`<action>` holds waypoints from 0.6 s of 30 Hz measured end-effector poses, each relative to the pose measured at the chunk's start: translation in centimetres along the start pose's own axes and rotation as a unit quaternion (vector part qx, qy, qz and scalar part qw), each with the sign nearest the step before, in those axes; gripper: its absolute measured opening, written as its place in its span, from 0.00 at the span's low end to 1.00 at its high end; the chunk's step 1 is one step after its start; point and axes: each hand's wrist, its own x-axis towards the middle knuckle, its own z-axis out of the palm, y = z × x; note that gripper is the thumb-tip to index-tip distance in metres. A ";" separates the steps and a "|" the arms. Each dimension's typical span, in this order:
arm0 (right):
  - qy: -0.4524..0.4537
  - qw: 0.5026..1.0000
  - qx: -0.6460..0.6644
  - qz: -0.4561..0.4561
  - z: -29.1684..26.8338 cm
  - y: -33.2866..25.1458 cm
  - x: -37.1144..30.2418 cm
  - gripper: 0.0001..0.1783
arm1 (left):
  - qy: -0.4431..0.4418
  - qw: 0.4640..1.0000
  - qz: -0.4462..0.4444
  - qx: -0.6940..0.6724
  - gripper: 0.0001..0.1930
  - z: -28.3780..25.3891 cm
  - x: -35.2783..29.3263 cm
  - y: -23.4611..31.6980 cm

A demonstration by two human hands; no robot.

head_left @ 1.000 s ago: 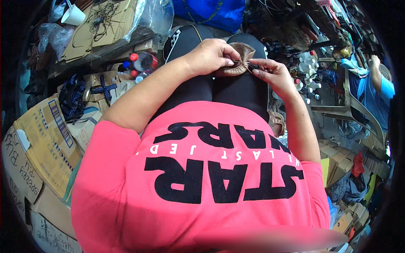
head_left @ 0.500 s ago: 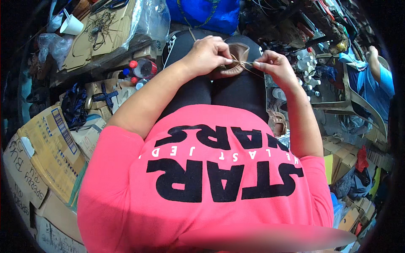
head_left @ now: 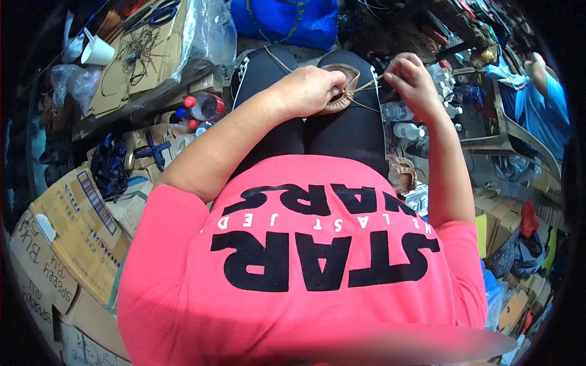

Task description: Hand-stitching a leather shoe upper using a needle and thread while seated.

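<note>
1. The left arm slants forward and inward.
2. The left hand is curled, its back facing up.
3. The right arm stretches forward, leaning slightly inward.
4. The right hand pinches, fingers bent, apart from the left.

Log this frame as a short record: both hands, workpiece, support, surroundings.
left grip: left hand on the brown leather piece; exact fingertip hold unclear
right grip: right hand raised to the right, pinching a thin strand
strand: runs from the piece to the right fingertips
workpiece support: the person's black-clad thighs
beyond the knees: blue bag
far left: white cup, scissors
</note>
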 end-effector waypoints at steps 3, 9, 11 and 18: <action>0.079 0.987 -0.139 -0.021 0.2 -0.4 1.2 0.07 | -0.016 0.999 0.021 0.039 0.06 -0.2 0.2 -0.2; -0.159 0.942 -0.241 -0.173 1.0 -6.1 0.8 0.07 | 0.004 1.000 0.012 0.015 0.06 0.1 -0.4 -0.9; -0.207 0.928 -0.265 -0.158 2.1 -6.4 0.9 0.04 | 0.005 1.000 0.013 0.019 0.05 0.1 -0.6 -1.2; -0.177 0.952 -0.220 -0.117 -0.1 -0.6 -0.6 0.06 | 0.057 0.988 0.040 0.140 0.05 -3.2 -6.2 -3.6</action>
